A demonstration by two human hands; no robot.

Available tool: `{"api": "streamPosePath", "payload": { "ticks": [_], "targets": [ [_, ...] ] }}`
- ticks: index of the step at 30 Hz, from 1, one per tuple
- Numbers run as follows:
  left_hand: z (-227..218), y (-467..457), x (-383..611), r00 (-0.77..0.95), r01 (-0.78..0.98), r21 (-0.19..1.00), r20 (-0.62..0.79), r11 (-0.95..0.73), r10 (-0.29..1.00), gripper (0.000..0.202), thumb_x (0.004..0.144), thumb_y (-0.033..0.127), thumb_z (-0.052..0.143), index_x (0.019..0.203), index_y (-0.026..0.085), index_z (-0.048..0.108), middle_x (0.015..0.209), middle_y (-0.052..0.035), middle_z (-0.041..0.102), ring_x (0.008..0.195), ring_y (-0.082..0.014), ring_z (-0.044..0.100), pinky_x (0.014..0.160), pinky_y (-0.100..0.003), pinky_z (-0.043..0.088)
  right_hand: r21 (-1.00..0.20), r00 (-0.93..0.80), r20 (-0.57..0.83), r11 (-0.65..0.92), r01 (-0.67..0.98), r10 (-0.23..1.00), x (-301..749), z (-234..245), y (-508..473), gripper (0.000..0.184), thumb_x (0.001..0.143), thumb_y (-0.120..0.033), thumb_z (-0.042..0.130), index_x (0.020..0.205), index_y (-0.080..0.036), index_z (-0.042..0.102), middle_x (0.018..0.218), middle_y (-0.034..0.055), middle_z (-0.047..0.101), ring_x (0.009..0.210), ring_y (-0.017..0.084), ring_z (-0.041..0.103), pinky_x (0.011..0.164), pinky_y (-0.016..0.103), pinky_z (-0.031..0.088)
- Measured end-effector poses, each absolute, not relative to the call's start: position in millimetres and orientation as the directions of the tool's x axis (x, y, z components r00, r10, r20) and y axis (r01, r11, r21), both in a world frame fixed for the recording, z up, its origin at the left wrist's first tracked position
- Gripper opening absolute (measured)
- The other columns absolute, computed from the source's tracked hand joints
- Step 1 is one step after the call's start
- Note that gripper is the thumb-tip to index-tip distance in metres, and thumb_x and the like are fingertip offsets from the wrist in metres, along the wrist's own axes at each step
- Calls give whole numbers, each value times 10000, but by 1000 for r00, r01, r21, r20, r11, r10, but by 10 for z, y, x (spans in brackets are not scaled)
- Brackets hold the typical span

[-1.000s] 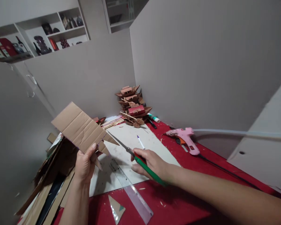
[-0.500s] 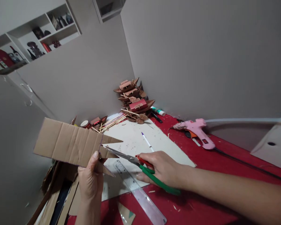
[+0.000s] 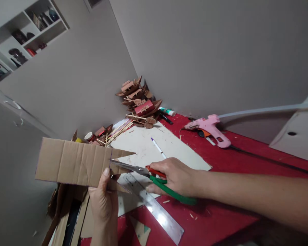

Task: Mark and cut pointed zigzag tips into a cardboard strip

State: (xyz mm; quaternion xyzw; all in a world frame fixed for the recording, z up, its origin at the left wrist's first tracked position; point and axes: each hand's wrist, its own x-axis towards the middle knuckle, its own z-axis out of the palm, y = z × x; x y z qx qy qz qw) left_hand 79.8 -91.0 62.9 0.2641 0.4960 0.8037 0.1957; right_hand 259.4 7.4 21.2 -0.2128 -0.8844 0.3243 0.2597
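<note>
My left hand (image 3: 104, 201) grips a long piece of brown corrugated cardboard (image 3: 72, 162) by its lower edge and holds it up above the table. The cardboard's right end is cut into pointed tabs. My right hand (image 3: 173, 177) is closed on scissors (image 3: 149, 172) with red and green handles. The scissor blades reach left into the notch between the pointed tabs, touching the cardboard at a purple line.
On the red table (image 3: 220, 212) lie a white sheet (image 3: 154, 145), a clear ruler (image 3: 156, 212), a pen (image 3: 157, 147), a pink glue gun (image 3: 210, 128) with its cord, a pile of small cardboard models (image 3: 140, 102) and sticks (image 3: 118, 131). Cardboard scraps (image 3: 66, 215) lean at left. Grey panels enclose the table.
The cardboard has turned level and lowered. The scissors have swung from pointing up over the white sheet to reaching into the cardboard's notched right end. The view has shifted.
</note>
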Motion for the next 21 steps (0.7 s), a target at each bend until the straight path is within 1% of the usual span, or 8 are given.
{"api": "streamPosePath", "payload": {
  "ticks": [4,6,8,11,14,17,21],
  "targets": [
    [635,-908,830,-794,-104,898,185,-428,580,579,701,147,774,1225,342,624,1209,-1,679,868,-158,686,635,-233,580,-701,-777,316,686,196,545,2601,211,82,419,773,-609,605,702,-197,593,565,-10,551,492,118,413,521,230,323],
    [638,-914,829,-788,-143,893,159,-427,595,576,707,133,763,1230,329,622,1222,-7,675,804,-135,684,592,-216,575,-708,-770,322,680,190,550,2600,195,85,434,767,-622,603,686,-196,591,554,-11,540,485,115,395,512,229,313],
    [644,-917,825,-783,-200,880,120,-430,611,551,719,115,745,1223,306,629,1199,-12,689,798,-133,688,596,-221,583,-713,-761,335,678,181,556,2598,178,85,441,759,-629,610,673,-197,589,547,-13,537,481,113,392,507,229,306],
    [677,-917,829,-788,-333,843,-3,-423,615,431,734,60,689,1122,248,686,1036,-4,750,739,-124,701,578,-194,577,-724,-752,336,666,178,567,2599,165,83,432,748,-619,630,662,-197,589,542,-16,537,477,112,403,507,226,303],
    [743,-923,830,-777,-428,815,-112,-390,619,263,757,35,602,914,196,739,817,-5,772,653,-120,707,564,-173,570,-723,-748,329,663,193,577,2601,161,94,440,744,-629,630,667,-197,593,548,-11,547,482,118,422,512,228,308],
    [821,-939,814,-759,-477,800,-167,-363,629,288,763,15,515,792,194,739,730,-14,767,626,-119,713,548,-157,558,-686,-749,338,693,219,571,2599,160,129,469,750,-661,608,694,-196,596,577,7,573,508,136,460,529,238,317],
    [878,-951,808,-767,-492,786,-188,-375,613,331,770,3,473,768,203,737,731,-5,769,610,-117,715,520,-160,555,-648,-767,329,722,242,551,2602,179,168,477,785,-669,557,730,-197,585,610,25,599,556,168,521,554,251,331]
  ]
}}
